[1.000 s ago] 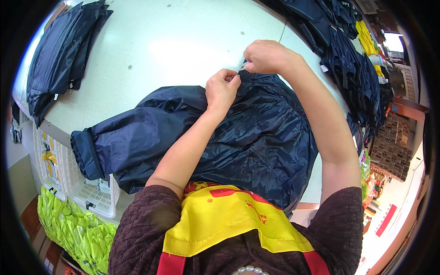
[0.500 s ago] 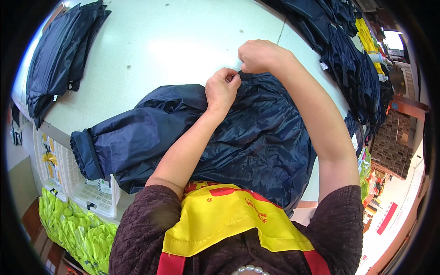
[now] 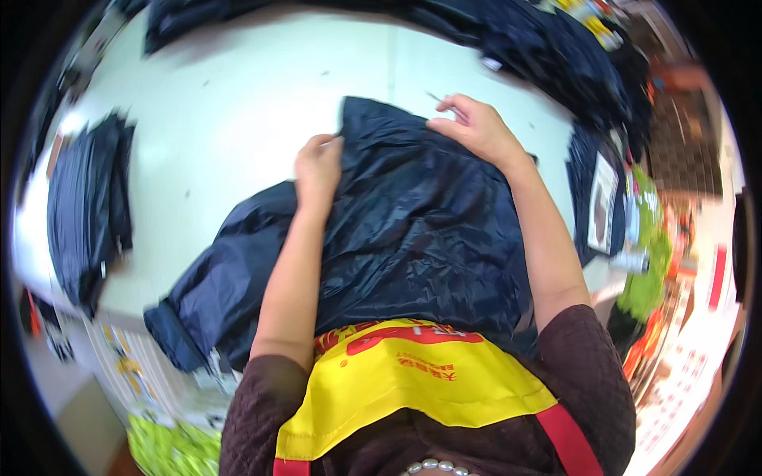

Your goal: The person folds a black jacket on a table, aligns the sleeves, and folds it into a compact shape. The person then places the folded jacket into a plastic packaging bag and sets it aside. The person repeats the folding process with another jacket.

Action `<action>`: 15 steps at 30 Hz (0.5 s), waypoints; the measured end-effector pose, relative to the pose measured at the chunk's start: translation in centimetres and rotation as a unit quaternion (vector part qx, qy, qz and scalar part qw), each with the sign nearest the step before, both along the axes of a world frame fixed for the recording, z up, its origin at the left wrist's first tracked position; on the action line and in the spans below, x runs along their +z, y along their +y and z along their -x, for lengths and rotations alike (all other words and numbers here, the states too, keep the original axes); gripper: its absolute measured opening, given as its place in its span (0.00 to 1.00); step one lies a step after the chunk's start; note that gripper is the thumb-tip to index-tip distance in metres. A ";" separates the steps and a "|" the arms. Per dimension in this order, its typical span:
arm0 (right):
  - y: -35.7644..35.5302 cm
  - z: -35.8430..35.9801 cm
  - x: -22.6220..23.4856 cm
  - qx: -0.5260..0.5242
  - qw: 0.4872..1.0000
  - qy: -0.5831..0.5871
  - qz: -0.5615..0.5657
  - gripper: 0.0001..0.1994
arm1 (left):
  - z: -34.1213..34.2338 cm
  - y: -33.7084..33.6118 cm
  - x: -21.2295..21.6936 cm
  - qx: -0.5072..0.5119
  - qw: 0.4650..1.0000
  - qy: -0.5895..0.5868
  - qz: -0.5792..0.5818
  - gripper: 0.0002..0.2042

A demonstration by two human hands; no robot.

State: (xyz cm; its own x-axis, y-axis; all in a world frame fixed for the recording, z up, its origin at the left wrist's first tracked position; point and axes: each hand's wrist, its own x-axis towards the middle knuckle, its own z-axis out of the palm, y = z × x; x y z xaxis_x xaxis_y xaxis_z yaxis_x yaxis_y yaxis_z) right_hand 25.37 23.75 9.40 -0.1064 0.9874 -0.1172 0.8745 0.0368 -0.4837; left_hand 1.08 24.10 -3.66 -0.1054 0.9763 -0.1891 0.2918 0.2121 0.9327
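Note:
A shiny navy garment (image 3: pixel 421 230) lies spread on the white table in front of me. Its sleeve-like part (image 3: pixel 230 285) trails to the lower left and ends in a gathered cuff. The fingers of my left hand (image 3: pixel 319 170) are pinched at the garment's left edge, near its raised far corner. At the far edge, my right hand (image 3: pixel 480 131) has its fingers curled, with the thumb against the fabric. A thin, dark, pointed tool (image 3: pixel 434 97) sticks out from those fingers; blur hides its exact kind.
A stack of folded navy garments (image 3: pixel 89 210) lies at the table's (image 3: pixel 238 103) left. More navy garments (image 3: pixel 548 59) are heaped along the far and right edges. White plastic crates (image 3: pixel 147 369) and bright green bags (image 3: pixel 171 444) stand below left; a brown woven basket (image 3: pixel 684 147) is at right.
My hands have moved apart: the left one to the left, the right one lower and to the right. The garment's far edge is now spread flatter between them. The view has turned.

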 end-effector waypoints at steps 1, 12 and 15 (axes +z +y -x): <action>-2.1 -4.0 -1.1 -0.075 0.996 0.033 -0.028 0.19 | 0.6 0.6 -0.3 -0.018 0.998 0.061 -0.008 0.12; -27.5 -25.4 -13.4 -0.505 0.859 0.068 -0.060 0.20 | -16.4 3.1 6.8 -0.306 0.893 0.255 -0.210 0.19; -25.9 -21.5 -15.2 -0.458 0.876 0.042 -0.148 0.14 | -24.4 0.8 3.6 -0.387 0.814 0.260 -0.346 0.27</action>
